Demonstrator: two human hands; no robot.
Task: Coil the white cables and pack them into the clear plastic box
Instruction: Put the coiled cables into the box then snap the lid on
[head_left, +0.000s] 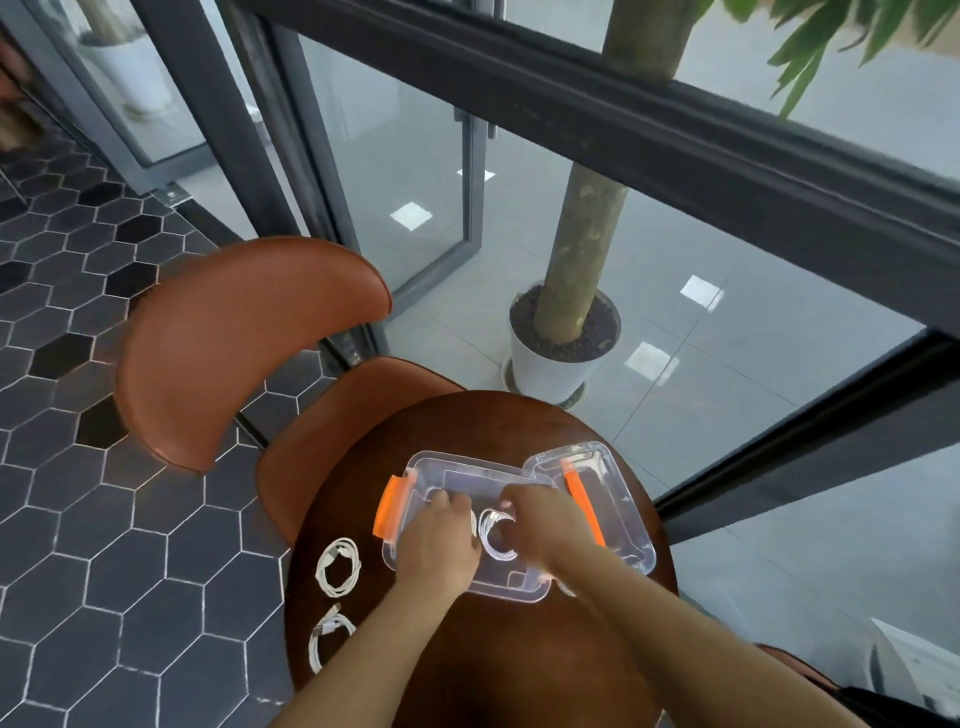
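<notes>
A clear plastic box (457, 475) with an orange latch on its left end stands on a round brown table (467, 649). Both hands are inside it. A coiled white cable (496, 535) lies in the box between my left hand (441, 540) and my right hand (540, 525); my right fingers curl over the coil's right side. My left hand rests palm down beside it, and whether it holds anything is hidden. Two more coiled white cables, one (338, 566) and another (327, 642), lie on the table's left edge. The clear lid (618, 499) with an orange handle lies to the right of the box.
A brown leather chair (234, 343) stands beyond the table on the left. A potted tree in a white pot (558, 371) stands behind a glass wall. Dark hexagonal floor tiles lie to the left. A white object (914, 670) shows at the lower right.
</notes>
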